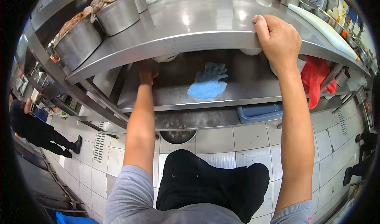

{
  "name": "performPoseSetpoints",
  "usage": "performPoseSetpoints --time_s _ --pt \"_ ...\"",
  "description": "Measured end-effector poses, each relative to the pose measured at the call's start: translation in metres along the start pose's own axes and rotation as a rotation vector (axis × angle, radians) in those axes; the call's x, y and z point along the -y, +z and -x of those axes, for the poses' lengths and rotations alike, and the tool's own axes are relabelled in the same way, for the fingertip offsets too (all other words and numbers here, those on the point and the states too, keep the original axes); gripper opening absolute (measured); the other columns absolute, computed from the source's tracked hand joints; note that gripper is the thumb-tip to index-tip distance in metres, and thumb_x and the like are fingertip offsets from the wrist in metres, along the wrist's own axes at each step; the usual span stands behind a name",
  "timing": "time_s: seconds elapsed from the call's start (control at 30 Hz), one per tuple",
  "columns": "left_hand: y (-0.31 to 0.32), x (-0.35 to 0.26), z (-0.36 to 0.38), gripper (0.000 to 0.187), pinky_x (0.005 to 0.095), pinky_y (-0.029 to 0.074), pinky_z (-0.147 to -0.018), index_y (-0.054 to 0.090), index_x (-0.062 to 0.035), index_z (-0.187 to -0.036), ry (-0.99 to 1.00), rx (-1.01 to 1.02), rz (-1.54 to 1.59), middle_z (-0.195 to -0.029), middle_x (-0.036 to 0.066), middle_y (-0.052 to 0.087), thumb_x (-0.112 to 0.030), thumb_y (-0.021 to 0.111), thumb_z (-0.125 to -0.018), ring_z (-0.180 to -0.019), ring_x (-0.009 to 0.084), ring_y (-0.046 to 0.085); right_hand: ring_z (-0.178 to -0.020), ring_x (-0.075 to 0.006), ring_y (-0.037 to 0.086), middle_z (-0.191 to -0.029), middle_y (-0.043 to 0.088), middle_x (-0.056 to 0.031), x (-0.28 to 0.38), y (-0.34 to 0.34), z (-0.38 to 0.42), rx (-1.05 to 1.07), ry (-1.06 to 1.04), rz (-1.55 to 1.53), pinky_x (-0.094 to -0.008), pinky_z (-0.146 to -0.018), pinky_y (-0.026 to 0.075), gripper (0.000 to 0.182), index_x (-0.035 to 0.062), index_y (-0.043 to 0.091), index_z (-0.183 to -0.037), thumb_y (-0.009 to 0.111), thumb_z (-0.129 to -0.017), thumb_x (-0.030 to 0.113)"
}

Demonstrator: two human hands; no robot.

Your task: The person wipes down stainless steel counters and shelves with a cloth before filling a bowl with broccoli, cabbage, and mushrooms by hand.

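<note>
My right hand [279,38] is closed in a fist, thumb against the curled fingers, on the front edge of the steel worktable [221,20]. Its palm side is hidden. Below the tabletop, my left hand [147,76] reaches into the shadow over the middle shelf [170,95]. Its fingers are too dark to make out clearly. Just beyond it is a white bowl [166,58], partly covered by the tabletop. A crumpled blue cloth [208,87] lies on the shelf between my arms.
Steel pots [79,41] stand along the left. A white cutting board [322,30] lies at the right, above a red cloth or bag [316,75]. Lower down are a blue-grey bin [259,113] and a round metal pan [178,137]. Another person [35,125] stands at the left.
</note>
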State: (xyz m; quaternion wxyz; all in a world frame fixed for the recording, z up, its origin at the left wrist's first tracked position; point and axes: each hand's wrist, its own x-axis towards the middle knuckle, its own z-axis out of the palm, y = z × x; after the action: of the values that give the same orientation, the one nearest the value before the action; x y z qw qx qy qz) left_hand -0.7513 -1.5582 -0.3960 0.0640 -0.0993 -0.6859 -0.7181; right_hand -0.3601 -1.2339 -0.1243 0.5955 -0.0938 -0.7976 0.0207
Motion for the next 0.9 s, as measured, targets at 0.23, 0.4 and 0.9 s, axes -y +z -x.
performPoseSetpoints --time_s 0.23,0.4,0.9 --pt "0.01 -0.002 -0.033 0.048 0.0422 0.059 -0.071 0.043 -0.0162 -0.139 0.089 0.158 -0.181 -0.127 0.011 0.047 -0.036 0.051 -0.096 -0.096 0.0296 0.06 -0.067 -0.0362 0.062 -0.07 0.065 -0.0113 -0.003 0.005 0.002 0.023 -0.01 0.051 -0.0462 -0.06 0.048 0.036 0.0116 0.068 -0.072 0.049 -0.089 0.038" --pt "0.025 -0.005 -0.035 0.043 0.0411 0.06 -0.064 0.043 -0.0163 -0.137 0.33 0.103 -0.293 -0.118 0.013 0.052 -0.031 0.047 -0.097 -0.087 0.0274 0.062 -0.067 -0.0363 0.063 -0.07 0.065 -0.0116 -0.005 0.008 0.003 0.004 -0.029 0.045 -0.0462 -0.061 0.048 0.038 0.0122 0.069 -0.073 0.047 -0.089 0.04" --pt "0.037 -0.026 -0.052 0.041 0.0391 0.059 -0.06 0.043 -0.0158 -0.136 -0.06 0.084 -0.367 -0.111 0.013 0.055 -0.029 0.046 -0.097 -0.081 0.0264 0.062 -0.073 -0.0302 0.065 -0.077 0.069 -0.0113 -0.003 0.012 0.004 0.016 -0.023 -0.024 -0.0396 -0.068 0.048 0.036 0.0125 0.073 -0.083 0.047 -0.091 0.037"
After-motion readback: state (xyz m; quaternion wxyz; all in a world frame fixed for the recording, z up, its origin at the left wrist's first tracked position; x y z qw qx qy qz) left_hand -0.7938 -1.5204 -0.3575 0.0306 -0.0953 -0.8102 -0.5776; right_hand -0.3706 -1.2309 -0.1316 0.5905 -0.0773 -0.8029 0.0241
